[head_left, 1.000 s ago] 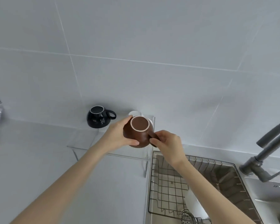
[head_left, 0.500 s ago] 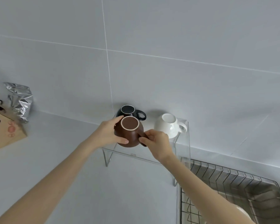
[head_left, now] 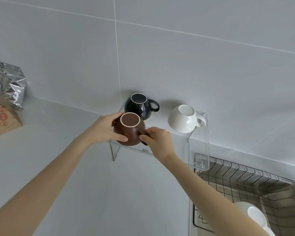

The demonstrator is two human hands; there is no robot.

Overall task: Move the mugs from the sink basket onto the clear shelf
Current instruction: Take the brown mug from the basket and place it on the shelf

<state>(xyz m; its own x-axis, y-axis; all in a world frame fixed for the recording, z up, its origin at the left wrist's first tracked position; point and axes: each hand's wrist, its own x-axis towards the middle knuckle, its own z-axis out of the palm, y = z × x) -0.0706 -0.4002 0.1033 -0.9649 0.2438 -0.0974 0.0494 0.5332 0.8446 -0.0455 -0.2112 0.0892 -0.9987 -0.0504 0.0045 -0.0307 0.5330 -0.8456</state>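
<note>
Both hands' grip clasps one brown mug (head_left: 129,132); two mugs, black (head_left: 138,106) and white (head_left: 182,119), sit shelved.

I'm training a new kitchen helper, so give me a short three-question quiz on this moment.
1. True or false: the glossy black round mug stands upside down on the clear acrylic shelf.
2. Which mug do both hands hold? A white, B matte brown, C black.
3. Fill in: the right hand pinches the brown mug's ____.

Key: 1 true. 2 B: the left hand cups the matte brown round mug; the glossy white round mug stands untouched. 3 handle.
</note>
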